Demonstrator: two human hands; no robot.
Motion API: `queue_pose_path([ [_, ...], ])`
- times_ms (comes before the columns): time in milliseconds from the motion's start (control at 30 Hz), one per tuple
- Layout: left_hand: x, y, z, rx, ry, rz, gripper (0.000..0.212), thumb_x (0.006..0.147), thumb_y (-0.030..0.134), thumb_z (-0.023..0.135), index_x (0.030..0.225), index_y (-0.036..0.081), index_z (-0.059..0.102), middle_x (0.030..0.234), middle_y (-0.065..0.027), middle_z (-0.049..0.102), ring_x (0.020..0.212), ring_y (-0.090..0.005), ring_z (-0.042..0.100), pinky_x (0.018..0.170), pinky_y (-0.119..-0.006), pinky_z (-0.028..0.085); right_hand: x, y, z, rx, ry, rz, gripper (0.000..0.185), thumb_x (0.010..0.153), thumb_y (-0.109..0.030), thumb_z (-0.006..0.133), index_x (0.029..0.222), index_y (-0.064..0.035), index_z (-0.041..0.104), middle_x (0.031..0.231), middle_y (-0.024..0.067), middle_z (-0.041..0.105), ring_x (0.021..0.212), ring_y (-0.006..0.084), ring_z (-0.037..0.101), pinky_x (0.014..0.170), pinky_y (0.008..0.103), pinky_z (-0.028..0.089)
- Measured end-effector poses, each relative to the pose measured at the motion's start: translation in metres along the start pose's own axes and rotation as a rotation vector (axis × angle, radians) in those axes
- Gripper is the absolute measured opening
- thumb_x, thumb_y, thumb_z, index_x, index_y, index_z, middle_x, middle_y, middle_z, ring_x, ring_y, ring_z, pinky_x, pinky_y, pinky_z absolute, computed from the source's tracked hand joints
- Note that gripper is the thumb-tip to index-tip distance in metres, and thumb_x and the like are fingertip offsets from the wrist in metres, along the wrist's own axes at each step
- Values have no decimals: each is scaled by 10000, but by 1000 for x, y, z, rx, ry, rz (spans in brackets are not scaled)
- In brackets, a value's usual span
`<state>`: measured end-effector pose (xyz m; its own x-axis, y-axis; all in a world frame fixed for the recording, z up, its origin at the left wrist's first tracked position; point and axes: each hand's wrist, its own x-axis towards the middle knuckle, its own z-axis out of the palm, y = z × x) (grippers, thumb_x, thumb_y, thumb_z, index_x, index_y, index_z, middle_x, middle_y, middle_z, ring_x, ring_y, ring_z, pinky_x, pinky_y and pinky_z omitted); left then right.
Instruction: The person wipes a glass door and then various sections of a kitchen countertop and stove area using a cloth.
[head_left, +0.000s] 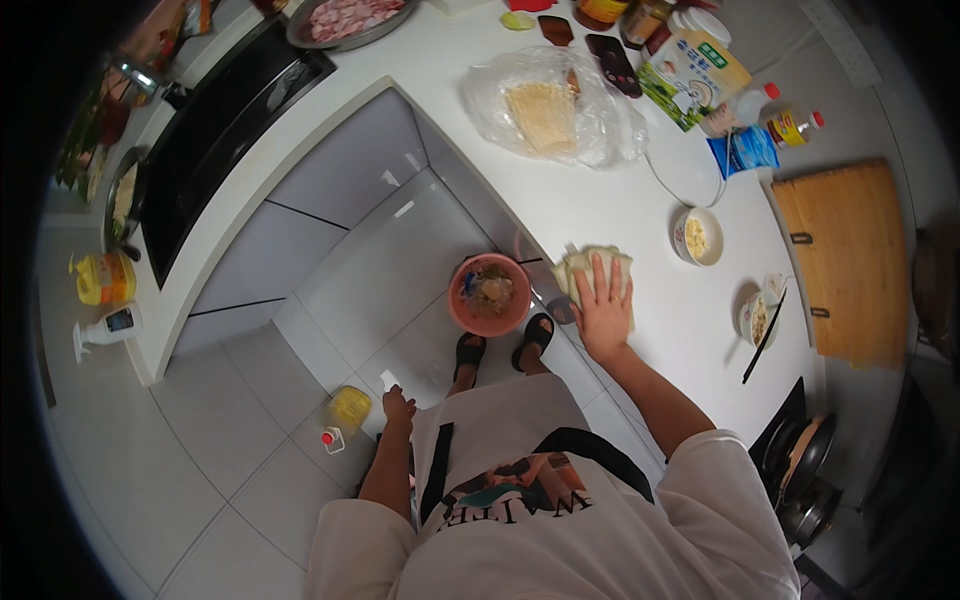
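Observation:
My right hand (602, 309) lies on a folded pale green cloth (583, 264) and presses it to the white countertop (585, 206) near its edge. The fingers point away from me, over the top of the cloth. Low at my left side hangs my left hand (400, 406), its fingers partly curled. A small white patch (388, 379) shows at its fingertips; whether it is held or is a glint on the floor is unclear. Beyond the cloth stands a small bowl with pale yellow chopped bits (697, 238). Chopsticks (763, 337) rest across another bowl (756, 319).
A pink bucket of waste (489, 322) stands by my feet, near an oil jug (350, 407). On the counter are a plastic bag with pale food (541, 116), a phone (613, 64), bottles and packets. Wooden cutting boards (847, 262) lean right. A metal bowl of raw meat (352, 20) sits beside the black cooktop (217, 142).

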<state>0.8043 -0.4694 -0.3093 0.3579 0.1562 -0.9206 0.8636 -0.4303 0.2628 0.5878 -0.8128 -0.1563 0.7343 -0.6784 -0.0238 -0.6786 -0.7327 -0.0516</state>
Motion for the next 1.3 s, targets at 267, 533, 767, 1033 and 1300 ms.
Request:
queue_pose_path([
  [267, -10, -40, -10, -161, 10, -63, 390, 873, 299, 501, 1166, 47, 452, 1108, -105, 464, 735, -246, 566, 548, -327, 429, 155, -61, 10, -160, -80, -106, 664, 849, -104, 482, 1447, -199, 210, 1532, 85, 69, 1392, 377, 76, 1093, 550, 109],
  [533, 17, -73, -48, 47, 79, 74, 358, 817, 212, 597, 1110, 18, 533, 855, -96, 557, 721, -296, 573, 590, -386, 493, 144, -74, -1, -129, -107, -185, 699, 820, -61, 501, 1445, -205, 223, 1536, 55, 50, 1403, 322, 81, 1114, 493, 126],
  [767, 13, 1, -21, 72, -80, 52, 394, 846, 304, 532, 1160, 76, 465, 1142, -109, 475, 814, -255, 583, 618, -343, 460, 50, -23, 1, -6, 14, -130, 681, 783, -97, 567, 1408, -197, 314, 1515, 53, 162, 1396, 302, 131, 1113, 483, 137],
  [1033, -10, 78, 56, 497, -222, 210, 463, 880, 321, 510, 1249, 54, 426, 1233, -122, 427, 872, -252, 569, 645, -323, 455, -119, 39, -13, 146, 12, 295, 550, 896, -370, 477, 1401, -201, 339, 1501, 50, 210, 1397, 285, 118, 1115, 484, 136],
  [1300, -37, 75, 84, 611, -333, 280, 499, 892, 323, 503, 1293, 43, 400, 1292, -129, 398, 964, -269, 548, 726, -344, 458, -310, 106, 11, 80, 4, 1127, 590, 920, -409, 403, 1448, -205, 238, 1526, 77, 127, 1402, 320, 79, 1096, 532, 122],
])
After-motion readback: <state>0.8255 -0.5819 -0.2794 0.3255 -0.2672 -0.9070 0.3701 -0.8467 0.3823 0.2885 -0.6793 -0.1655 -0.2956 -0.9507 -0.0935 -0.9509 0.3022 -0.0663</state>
